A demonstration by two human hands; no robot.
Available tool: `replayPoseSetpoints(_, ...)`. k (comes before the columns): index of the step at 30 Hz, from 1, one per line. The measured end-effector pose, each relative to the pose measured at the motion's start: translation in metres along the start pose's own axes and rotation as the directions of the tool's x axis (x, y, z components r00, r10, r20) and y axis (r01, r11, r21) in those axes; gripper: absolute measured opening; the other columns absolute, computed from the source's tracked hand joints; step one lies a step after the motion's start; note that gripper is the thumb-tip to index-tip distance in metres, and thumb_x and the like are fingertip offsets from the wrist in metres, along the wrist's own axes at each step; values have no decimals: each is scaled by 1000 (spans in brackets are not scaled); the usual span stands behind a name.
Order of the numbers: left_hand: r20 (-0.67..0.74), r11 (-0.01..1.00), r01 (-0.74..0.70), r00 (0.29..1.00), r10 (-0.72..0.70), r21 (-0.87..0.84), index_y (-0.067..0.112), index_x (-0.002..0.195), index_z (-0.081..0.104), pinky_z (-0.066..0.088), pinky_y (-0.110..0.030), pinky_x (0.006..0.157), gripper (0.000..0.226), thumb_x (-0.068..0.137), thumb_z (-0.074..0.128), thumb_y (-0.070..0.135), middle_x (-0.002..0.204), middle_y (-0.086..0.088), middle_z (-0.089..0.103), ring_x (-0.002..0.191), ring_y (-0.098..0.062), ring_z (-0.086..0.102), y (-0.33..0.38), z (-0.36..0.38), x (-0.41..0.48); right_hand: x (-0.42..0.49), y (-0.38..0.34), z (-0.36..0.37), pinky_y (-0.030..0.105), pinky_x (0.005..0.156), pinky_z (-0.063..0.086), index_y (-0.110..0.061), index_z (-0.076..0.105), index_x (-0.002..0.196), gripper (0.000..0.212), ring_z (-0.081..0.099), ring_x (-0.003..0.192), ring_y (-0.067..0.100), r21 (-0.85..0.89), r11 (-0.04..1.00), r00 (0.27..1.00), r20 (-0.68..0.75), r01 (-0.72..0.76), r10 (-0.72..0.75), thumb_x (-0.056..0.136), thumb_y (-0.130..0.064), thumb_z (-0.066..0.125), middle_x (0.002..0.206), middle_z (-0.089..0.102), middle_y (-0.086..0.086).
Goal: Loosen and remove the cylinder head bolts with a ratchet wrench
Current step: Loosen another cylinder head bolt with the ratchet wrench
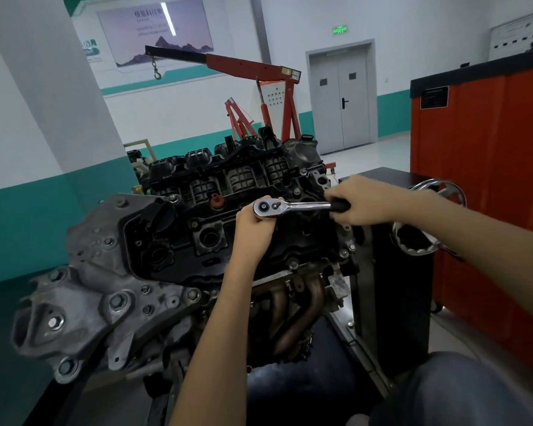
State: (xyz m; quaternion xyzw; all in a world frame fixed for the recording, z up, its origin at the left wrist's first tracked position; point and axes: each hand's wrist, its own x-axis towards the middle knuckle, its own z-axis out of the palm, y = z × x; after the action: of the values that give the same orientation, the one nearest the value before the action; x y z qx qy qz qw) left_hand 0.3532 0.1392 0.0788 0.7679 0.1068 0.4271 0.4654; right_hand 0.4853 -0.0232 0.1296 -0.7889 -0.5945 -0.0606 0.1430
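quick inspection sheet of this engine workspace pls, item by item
surface: no bench; engine carried on a black stand with a handwheel
job's things: ratchet wrench lies level over the engine's top cover; bolt under its head is hidden
clutter: nothing seen
grippers: left hand cups the ratchet head; right hand grips the handle
cables: nothing seen
surroundings: red engine hoist behind, red cabinet to the right, grey double door shut
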Motion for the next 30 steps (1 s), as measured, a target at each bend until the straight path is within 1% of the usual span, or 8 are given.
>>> replayPoseSetpoints(3,-81,997,24,996,-30,-70,22,62,53,32,-17,57,36,96,55,10,61,12,46,59,-4,37,-5,0,-3,-2,-8,7,14,49,29,-31,38,64,34,48,54,2,-47,999,995,-95,-21,17,84,-19,62,64,47,-9)
replayPoseSetpoints(6,-106,997,-36,994,29,-66,7,63,36,30,-20,56,42,98,55,18,58,5,32,59,-8,30,-7,5,-7,-30,-30,61,24,51,40,-26,43,65,28,53,55,12,311,944,982,-116,-107,150,81,-16,63,65,50,-4)
replayPoseSetpoints(12,-127,999,43,991,-43,-5,27,57,24,25,-29,61,53,96,60,20,50,12,23,56,-9,21,-4,10,0,-40,-123,144,15,41,38,-16,46,78,16,45,43,3,861,501,940,-100,-82,326,83,-6,57,59,48,1)
replayPoseSetpoints(16,-28,1000,14,1000,-14,-10,30,52,27,26,-23,56,54,96,59,24,53,13,25,54,-9,24,-5,3,0,-39,-81,118,15,47,36,-16,49,79,14,49,56,12,633,767,966,-121,-103,229,81,-8,59,66,52,0)
replayPoseSetpoints(20,19,1000,-4,1000,5,-8,28,51,34,32,-16,58,52,96,58,18,52,15,35,54,-4,34,-4,1,2,-25,-17,47,16,54,48,-18,53,89,11,61,62,11,290,954,995,84,-74,52,86,-10,61,76,58,0)
replayPoseSetpoints(24,-48,999,26,998,-28,-41,27,57,51,37,-14,63,43,94,55,6,58,16,52,61,0,46,-6,-2,2,1,-5,-2,17,47,30,-24,44,82,17,51,56,7,-129,991,997,-64,40,-49,87,-18,59,66,48,-9)
replayPoseSetpoints(27,-123,991,28,991,-44,-133,20,61,40,38,-9,62,40,97,56,9,52,17,47,56,6,45,-7,3,-4,-12,-15,24,21,50,36,-30,40,80,21,51,57,8,-69,997,993,-116,-36,28,85,-22,59,68,47,-9)
replayPoseSetpoints(30,-153,993,9,988,-27,-118,19,60,30,31,-18,57,46,97,57,16,55,13,33,55,-4,32,-4,10,-7,-37,-43,84,30,54,46,-25,38,74,23,52,57,18,335,934,965,-182,-121,190,81,-17,59,66,50,-1)
